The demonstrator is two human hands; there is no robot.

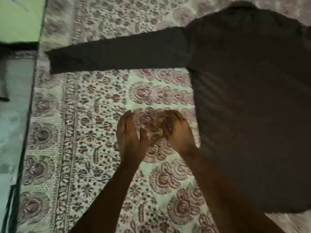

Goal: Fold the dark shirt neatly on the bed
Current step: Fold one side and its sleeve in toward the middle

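Two empty hands beside the spread shirt

Head view, blurred. Dark shirt (pixel 252 101) lies flat on the patterned bedspread (pixel 80 148) and fills the right side. One sleeve (pixel 117 54) is stretched straight out to the left, cuff at the bed's edge. Left hand (pixel 129 137) is over the bedspread, fingers straight and close together, holding nothing. Right hand (pixel 176 132) is near it, just beside the shirt's side edge, fingers loosely curled, holding nothing. Floor (pixel 13 118) at far left.
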